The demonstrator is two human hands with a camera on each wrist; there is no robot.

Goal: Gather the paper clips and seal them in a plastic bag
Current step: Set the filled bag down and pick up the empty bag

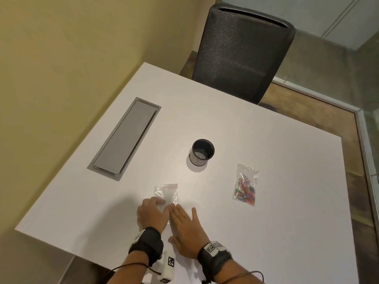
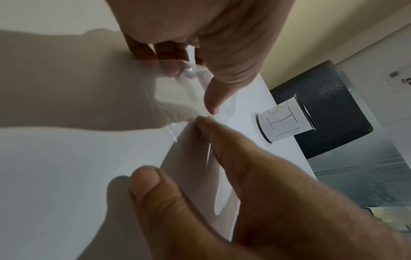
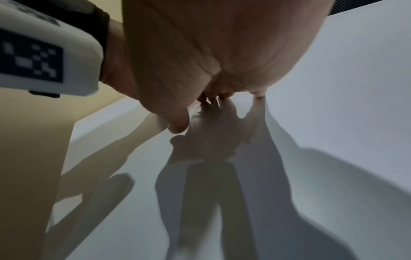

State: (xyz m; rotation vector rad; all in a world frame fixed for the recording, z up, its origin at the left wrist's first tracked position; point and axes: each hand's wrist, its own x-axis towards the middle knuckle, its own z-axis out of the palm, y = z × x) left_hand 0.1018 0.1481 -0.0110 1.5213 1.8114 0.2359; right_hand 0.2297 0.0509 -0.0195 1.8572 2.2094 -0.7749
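Note:
An empty clear plastic bag [image 1: 166, 193] with a red strip at its mouth lies flat on the white table [image 1: 266, 232]. My left hand [image 1: 152, 212] rests on the bag's near left corner with its fingertips [image 2: 155, 52] pressing the plastic [image 2: 169, 84] down and the thumb stretched over it. My right hand [image 1: 182, 220] lies flat beside it, fingers straight, with the index fingertip [image 2: 203, 123] touching the bag's near right corner. A second clear bag [image 1: 245, 187] holding several coloured paper clips lies to the right, apart from both hands.
A black cup [image 1: 203, 153] with a paper label stands behind the bags at the table's middle. A grey cable hatch [image 1: 125, 138] is set into the table at the left. A black mesh chair [image 1: 242, 54] stands at the far edge. A wall runs along the left.

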